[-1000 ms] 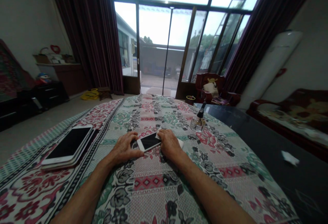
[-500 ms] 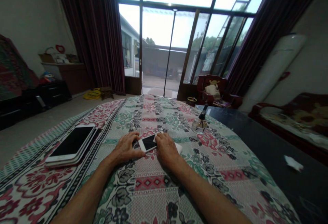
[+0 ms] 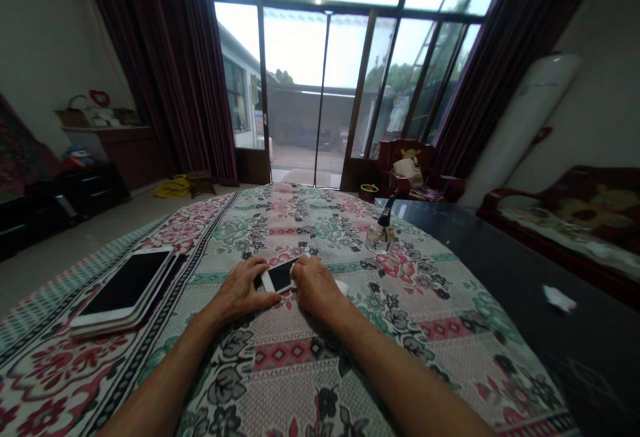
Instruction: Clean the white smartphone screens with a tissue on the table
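A small white phone (image 3: 279, 277) with a dark screen lies on the patterned tablecloth (image 3: 290, 397) in front of me. My left hand (image 3: 245, 288) grips its left end between thumb and fingers. Over its right part, my right hand (image 3: 315, 285) is closed, with a bit of something white showing at the fingertips. Another white piece (image 3: 342, 287) sticks out just beyond the right hand. To the left rests a stack of larger devices, the top one a white tablet (image 3: 125, 287) with a black screen.
A glass jar (image 3: 380, 238) with a black-handled brush or stopper stands back right of my hands. Crumpled white tissue (image 3: 559, 299) lies on the dark tabletop (image 3: 500, 270) at the right. Beyond are a wooden chair (image 3: 407, 170), curtains and glass doors.
The whole view has shifted slightly, so things appear a little further left. My right hand has moved slightly over the phone; my left hand keeps its grip on the end.
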{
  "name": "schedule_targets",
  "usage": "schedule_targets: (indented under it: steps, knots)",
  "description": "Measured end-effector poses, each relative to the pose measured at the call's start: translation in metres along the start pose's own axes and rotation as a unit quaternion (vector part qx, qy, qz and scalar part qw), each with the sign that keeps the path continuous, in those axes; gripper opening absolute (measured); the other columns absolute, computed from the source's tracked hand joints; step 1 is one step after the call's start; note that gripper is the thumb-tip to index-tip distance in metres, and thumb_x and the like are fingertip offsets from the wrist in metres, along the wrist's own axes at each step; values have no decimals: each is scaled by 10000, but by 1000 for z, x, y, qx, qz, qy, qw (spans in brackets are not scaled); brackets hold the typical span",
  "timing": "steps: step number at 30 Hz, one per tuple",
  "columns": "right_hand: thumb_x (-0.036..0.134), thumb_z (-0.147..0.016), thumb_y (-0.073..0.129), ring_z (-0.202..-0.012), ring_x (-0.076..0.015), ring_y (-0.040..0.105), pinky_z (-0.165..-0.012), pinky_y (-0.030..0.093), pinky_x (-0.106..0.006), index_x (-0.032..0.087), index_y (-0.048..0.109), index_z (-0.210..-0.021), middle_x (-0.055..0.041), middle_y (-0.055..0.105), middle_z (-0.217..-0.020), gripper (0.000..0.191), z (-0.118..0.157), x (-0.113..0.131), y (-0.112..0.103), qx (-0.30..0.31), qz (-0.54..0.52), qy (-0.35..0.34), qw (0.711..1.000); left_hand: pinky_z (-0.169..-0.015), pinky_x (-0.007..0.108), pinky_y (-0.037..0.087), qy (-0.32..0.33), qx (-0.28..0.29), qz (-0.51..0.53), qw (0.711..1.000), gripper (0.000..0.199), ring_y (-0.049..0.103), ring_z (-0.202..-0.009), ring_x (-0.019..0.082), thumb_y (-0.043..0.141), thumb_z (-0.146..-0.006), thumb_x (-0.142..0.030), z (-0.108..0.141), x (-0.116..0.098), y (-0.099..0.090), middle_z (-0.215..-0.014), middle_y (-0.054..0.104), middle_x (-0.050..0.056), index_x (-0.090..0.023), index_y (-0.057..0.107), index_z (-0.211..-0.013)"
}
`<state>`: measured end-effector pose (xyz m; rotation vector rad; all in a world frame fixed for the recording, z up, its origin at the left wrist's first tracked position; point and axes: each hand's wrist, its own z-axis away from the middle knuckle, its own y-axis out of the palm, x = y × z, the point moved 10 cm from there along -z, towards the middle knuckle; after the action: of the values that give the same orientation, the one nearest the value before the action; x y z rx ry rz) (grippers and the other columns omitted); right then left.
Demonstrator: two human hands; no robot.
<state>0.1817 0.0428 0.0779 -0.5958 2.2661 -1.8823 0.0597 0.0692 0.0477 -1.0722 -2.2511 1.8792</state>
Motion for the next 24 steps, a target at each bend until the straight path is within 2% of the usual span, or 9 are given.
schedule_targets:
  steps: [3,6,8,10,13,16,19,21,24]
  knots:
    - [48,-817,502,-911,-214,603,-720,423,-276,133,703,-892,-136,661,-1007,231,1,-23,-10,3,19,73,997,-1005,407,417,-8,3,-9,1000,566,557,-1129,308,689,-647,-503,-1,-3,-5,-1207,607,103,-187,658,-1116]
    - [81,-793,545,-831,-206,618,-659,404,-268,112,710,-864,-147,675,-961,182,2,-37,-9,49,4,116,992,-943,412,441,-32,4,-31,999,536,578,-1050,309,661,-654,-524,-1,1,-10,-1102,638,110,-177,677,-1062]
    - [104,-773,571,-744,-177,600,-616,382,-252,112,707,-804,-110,680,-837,140,3,-36,-5,96,-45,102,989,-908,409,449,-55,-13,-45,997,531,583,-1011,310,641,-664,-538,-2,6,-17,-1062,643,130,-148,686,-1021]
    - [128,-782,566,-650,-132,553,-575,360,-227,128,693,-744,-44,643,-702,132,3,-26,2,150,-137,52,978,-893,408,451,-79,-40,-46,995,547,586,-996,314,627,-668,-561,-1,12,-26,-1040,648,144,-128,693,-996]
    - [198,-827,560,-565,-88,484,-534,362,-193,150,670,-725,11,584,-626,158,4,-14,8,215,-323,10,922,-865,404,458,-114,-69,-27,991,529,602,-966,311,619,-667,-575,0,20,-35,-984,666,131,-137,706,-951]
    - [231,-856,541,-548,-81,486,-508,386,-184,143,653,-709,-3,583,-634,205,-2,-28,12,172,-449,85,873,-822,399,471,-142,-87,4,986,464,620,-917,300,635,-666,-559,1,24,-38,-931,678,118,-151,712,-875]
    - [166,-856,496,-556,-80,521,-507,413,-188,135,635,-717,-28,615,-690,199,-6,-35,24,123,-545,161,814,-808,398,482,-148,-117,26,982,400,623,-911,299,666,-664,-519,1,24,-39,-904,678,118,-153,701,-822]
    - [124,-829,496,-545,-77,528,-523,434,-197,136,638,-760,-35,636,-718,158,-7,-26,33,122,-602,172,770,-821,396,485,-136,-135,30,981,362,621,-928,295,672,-677,-491,0,20,-38,-905,671,108,-161,691,-822]
    - [116,-773,539,-570,-85,549,-555,454,-210,143,656,-847,-42,666,-777,141,-8,-11,36,110,-668,155,720,-837,392,490,-115,-174,19,978,324,617,-931,279,662,-698,-451,1,13,-39,-911,647,87,-170,664,-857]
